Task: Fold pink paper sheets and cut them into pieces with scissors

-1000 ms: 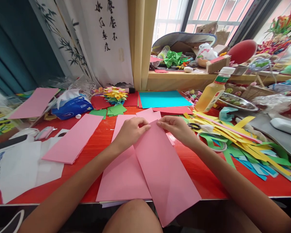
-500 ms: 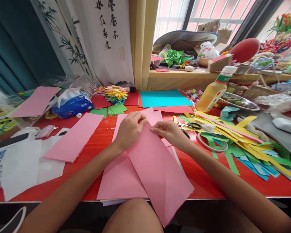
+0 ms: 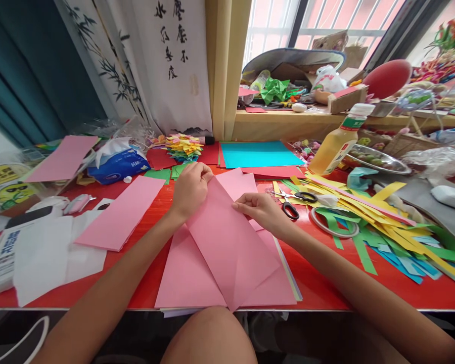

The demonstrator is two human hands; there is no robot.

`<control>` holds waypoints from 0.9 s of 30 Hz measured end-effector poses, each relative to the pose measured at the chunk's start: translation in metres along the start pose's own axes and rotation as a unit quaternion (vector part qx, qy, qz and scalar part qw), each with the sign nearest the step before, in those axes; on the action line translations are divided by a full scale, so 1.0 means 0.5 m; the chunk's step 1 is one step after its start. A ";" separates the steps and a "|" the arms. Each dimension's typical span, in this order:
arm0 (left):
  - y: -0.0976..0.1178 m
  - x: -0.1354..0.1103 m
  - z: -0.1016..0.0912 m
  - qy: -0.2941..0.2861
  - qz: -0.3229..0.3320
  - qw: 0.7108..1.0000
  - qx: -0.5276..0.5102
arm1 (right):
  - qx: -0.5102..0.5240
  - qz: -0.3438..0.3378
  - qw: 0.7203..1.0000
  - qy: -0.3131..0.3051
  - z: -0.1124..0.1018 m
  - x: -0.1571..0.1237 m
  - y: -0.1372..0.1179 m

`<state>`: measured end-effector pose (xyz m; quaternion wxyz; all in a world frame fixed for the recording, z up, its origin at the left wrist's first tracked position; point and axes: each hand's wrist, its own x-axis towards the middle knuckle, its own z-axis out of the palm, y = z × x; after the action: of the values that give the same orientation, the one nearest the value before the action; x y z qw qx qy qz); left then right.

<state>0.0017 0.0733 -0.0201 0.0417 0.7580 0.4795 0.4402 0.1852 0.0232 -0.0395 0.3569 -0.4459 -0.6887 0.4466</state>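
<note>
Left hand is curled up, with its thumb and fingers pinching the top corner of a pink sheet. Right hand has its thumb and fingertips closed on the sheet's right edge, lower down. The sheet slants over the pink pile, and its bottom point is by the pile's near edge. The pile is on the red table. Right of the pile are scissors, then lots of paper strips. Behind the pile is a blue sheet. Left of the pile is a pink stack.
</note>
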 end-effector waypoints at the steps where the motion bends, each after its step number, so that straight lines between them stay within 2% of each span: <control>1: -0.002 0.002 0.000 0.001 0.004 1.000 0.003 | -0.001 0.001 1.000 0.003 0.001 0.000 -0.001; 9: -0.039 0.022 -0.023 0.061 -0.006 0.998 0.035 | -0.036 0.021 0.999 0.003 0.004 -0.003 0.003; 18: -0.091 0.048 -0.064 0.137 -0.025 0.989 0.059 | -0.064 0.006 0.998 0.010 0.007 -0.005 0.007; 27: -0.113 0.061 -0.103 0.187 -0.060 0.976 0.089 | 0.084 0.051 0.995 -0.022 0.005 -0.002 -0.001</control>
<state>-0.0691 0.1085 0.0028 -0.0903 0.6325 0.5608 0.5266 0.1834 0.0213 -0.0399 0.3540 -0.4393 -0.6328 0.5303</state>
